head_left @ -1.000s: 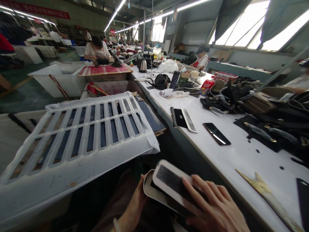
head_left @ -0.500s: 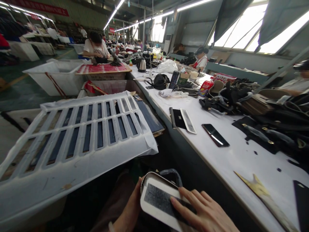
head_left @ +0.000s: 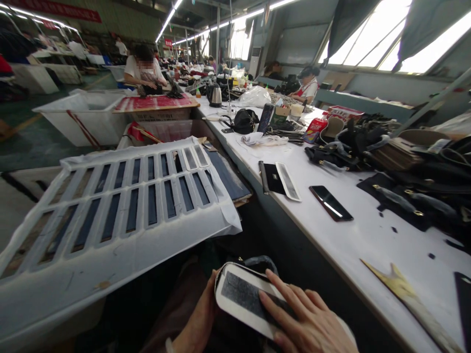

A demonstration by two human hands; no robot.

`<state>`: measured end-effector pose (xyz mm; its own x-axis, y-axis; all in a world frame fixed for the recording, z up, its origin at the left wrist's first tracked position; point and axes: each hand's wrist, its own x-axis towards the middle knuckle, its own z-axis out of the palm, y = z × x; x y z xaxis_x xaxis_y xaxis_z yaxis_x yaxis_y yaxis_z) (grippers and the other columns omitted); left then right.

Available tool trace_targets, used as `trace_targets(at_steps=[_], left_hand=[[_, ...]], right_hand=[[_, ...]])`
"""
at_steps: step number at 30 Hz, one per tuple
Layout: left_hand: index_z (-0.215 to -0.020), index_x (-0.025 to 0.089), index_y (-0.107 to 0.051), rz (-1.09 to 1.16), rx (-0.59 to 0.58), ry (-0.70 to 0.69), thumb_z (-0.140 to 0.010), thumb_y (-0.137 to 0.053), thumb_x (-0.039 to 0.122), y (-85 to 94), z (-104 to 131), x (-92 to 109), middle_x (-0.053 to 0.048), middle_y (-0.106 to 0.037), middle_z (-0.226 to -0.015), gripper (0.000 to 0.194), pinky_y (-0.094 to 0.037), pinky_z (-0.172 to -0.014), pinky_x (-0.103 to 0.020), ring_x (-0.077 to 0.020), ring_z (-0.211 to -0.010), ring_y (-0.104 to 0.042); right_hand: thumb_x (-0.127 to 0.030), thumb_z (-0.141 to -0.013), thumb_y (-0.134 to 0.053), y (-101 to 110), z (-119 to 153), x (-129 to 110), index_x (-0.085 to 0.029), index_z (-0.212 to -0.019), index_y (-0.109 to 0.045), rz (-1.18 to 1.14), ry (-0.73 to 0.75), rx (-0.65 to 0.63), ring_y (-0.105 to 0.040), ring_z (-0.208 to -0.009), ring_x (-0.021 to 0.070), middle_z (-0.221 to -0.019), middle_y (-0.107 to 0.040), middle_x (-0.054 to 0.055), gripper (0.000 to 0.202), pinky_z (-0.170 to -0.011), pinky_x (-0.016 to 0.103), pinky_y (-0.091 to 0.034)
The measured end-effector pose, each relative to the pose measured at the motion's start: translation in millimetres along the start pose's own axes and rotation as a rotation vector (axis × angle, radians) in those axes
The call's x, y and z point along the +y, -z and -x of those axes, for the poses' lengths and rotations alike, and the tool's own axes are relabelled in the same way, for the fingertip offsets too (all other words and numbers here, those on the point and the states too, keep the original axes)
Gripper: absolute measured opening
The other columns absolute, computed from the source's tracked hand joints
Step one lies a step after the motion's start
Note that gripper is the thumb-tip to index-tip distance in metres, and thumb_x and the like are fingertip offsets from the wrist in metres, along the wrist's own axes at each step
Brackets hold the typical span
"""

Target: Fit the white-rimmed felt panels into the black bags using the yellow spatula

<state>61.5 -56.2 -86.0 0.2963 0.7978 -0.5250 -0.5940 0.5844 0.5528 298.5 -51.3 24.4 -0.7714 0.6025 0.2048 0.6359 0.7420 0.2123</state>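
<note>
From here I see the white worktop point(head_left: 331, 240) right of the slotted sheet point(head_left: 125, 255). Low between them is the bag point(head_left: 262, 262): my right hand point(head_left: 309, 314) spread, its grip unclear, my left hand point(head_left: 198, 314) grasping one end, the panel point(head_left: 239, 294) against its rim.

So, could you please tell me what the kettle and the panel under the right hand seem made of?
The kettle looks like polished metal, judging by its bright sheen. The panel has a smooth, matte white border, perhaps card or plastic; its dark, speckled middle looks rough, possibly fabric.
</note>
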Motion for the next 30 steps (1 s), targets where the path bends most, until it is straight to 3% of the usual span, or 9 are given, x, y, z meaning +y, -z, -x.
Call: trace_targets(at_steps=[4,11,15,19,23,25,27,30], left_hand=[[-0.118,0.020,-0.069,-0.003,0.043,-0.012,-0.075,-0.062,0.074,6.4,-3.4,-3.7,-0.009,-0.073,-0.116,0.070,-0.024,-0.116,-0.052,-0.0395,-0.128,-0.050],[-0.124,0.020,-0.066,-0.056,0.010,-0.005,-0.084,-0.053,0.072,8.4,0.5,-1.6,-0.008,-0.071,-0.119,0.066,-0.031,-0.112,-0.050,-0.0372,-0.128,-0.050],[-0.127,0.019,-0.064,-0.033,0.003,0.018,-0.083,-0.053,0.073,0.9,4.0,1.2,-0.008,-0.074,-0.113,0.071,-0.028,-0.114,-0.050,-0.0383,-0.127,-0.051],[-0.125,0.019,-0.065,0.019,-0.016,0.009,-0.083,-0.058,0.069,-4.2,4.8,3.3,-0.008,-0.072,-0.117,0.066,-0.026,-0.116,-0.048,-0.0361,-0.128,-0.050],[-0.122,0.021,-0.067,0.064,0.012,-0.042,-0.080,-0.065,0.065,-1.4,0.5,1.7,-0.007,-0.071,-0.117,0.060,-0.028,-0.115,-0.049,-0.0352,-0.124,-0.053],[-0.122,0.022,-0.067,0.092,0.035,-0.054,-0.079,-0.067,0.064,1.7,-2.4,0.0,-0.007,-0.071,-0.117,0.061,-0.030,-0.114,-0.048,-0.0353,-0.124,-0.053],[-0.126,0.021,-0.065,0.097,0.044,-0.017,-0.078,-0.067,0.064,5.2,-5.1,-2.0,-0.008,-0.069,-0.121,0.064,-0.032,-0.113,-0.048,-0.0366,-0.126,-0.052],[-0.131,0.020,-0.061,0.100,0.031,0.001,-0.081,-0.064,0.063,10.9,-8.2,-5.4,-0.010,-0.065,-0.130,0.066,-0.033,-0.113,-0.050,-0.0377,-0.130,-0.050]], right_hand=[[-0.029,-0.086,-0.062,-10.1,1.2,-3.4,-0.031,-0.128,-0.062,-0.061,-0.113,-0.023,-0.069,-0.091,0.0242,-0.133,-0.062,0.013,0.041,-0.068,0.034,-0.052],[-0.027,-0.086,-0.062,-2.6,-6.1,4.1,-0.039,-0.134,-0.057,-0.368,-0.272,-0.202,-0.057,-0.123,0.0281,-0.144,-0.054,0.003,0.050,-0.085,0.040,-0.059],[-0.027,-0.087,-0.060,3.1,-10.1,1.9,-0.036,-0.128,-0.062,-0.503,-0.261,-0.297,-0.055,-0.126,0.0287,-0.142,-0.055,0.004,0.042,-0.093,0.044,-0.058],[-0.024,-0.088,-0.055,4.4,-19.0,-2.6,-0.031,-0.119,-0.066,-0.542,-0.290,-0.304,-0.039,-0.140,0.0308,-0.149,-0.047,0.006,0.033,-0.106,0.053,-0.047],[-0.021,-0.091,-0.047,-0.5,-38.1,-11.5,-0.020,-0.100,-0.067,-0.650,-0.333,-0.251,-0.041,-0.139,0.0263,-0.144,-0.051,0.012,0.022,-0.112,0.046,-0.042],[-0.019,-0.089,-0.049,-4.0,-47.2,-15.8,-0.019,-0.114,-0.064,-0.704,-0.328,-0.246,-0.044,-0.136,0.0244,-0.144,-0.050,0.012,0.029,-0.112,0.044,-0.043],[-0.020,-0.089,-0.051,-6.5,-53.4,-17.5,-0.025,-0.132,-0.056,-0.722,-0.321,-0.275,-0.043,-0.138,0.0247,-0.150,-0.045,0.009,0.045,-0.112,0.048,-0.041],[-0.025,-0.088,-0.055,-8.9,-57.1,-15.3,-0.035,-0.137,-0.055,-0.671,-0.339,-0.323,-0.037,-0.141,0.0296,-0.155,-0.038,0.005,0.049,-0.112,0.056,-0.037]])
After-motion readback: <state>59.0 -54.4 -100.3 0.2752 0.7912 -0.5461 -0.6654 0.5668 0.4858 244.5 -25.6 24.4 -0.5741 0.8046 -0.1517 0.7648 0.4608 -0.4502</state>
